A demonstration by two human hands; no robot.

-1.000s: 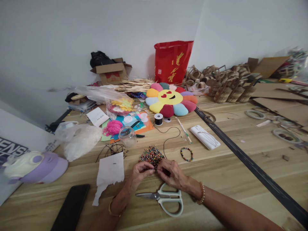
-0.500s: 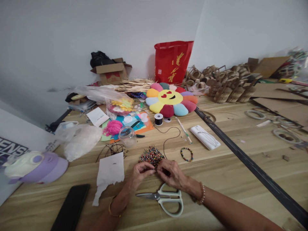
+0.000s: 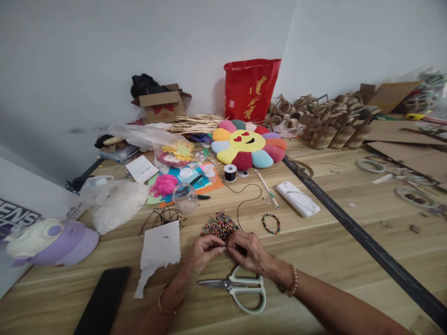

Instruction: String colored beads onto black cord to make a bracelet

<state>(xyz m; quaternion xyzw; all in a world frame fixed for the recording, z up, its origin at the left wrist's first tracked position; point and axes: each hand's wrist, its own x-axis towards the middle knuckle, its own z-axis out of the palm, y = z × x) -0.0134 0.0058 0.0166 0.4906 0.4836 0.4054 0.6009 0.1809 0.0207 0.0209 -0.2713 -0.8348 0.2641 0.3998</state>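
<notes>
My left hand [image 3: 203, 251] is closed in a pinch, its fingertips almost meeting those of my right hand [image 3: 249, 251]. What sits between the left fingers is too small to make out. A black cord [image 3: 248, 201] runs from a spool [image 3: 230, 173] down to my right hand, whose thumb and fingers pinch it. Just beyond both hands lies a pile of small multicoloured beads [image 3: 219, 225], partly hidden by the fingers. Scissors with pale handles [image 3: 248, 293] rest on the table below my right hand. A finished-looking beaded bracelet [image 3: 271, 224] lies to the right.
A torn white paper [image 3: 159, 249] and a black phone [image 3: 103, 300] lie on the left. Farther back are a clear jar [image 3: 185, 197], pink yarn [image 3: 165, 185], a flower cushion [image 3: 248, 145] and a white power bank [image 3: 297, 199]. A black strip [image 3: 349, 223] crosses the table.
Both hands stay in nearly the same place, with only a very slight shift at the fingertips. Nothing else has visibly moved.
</notes>
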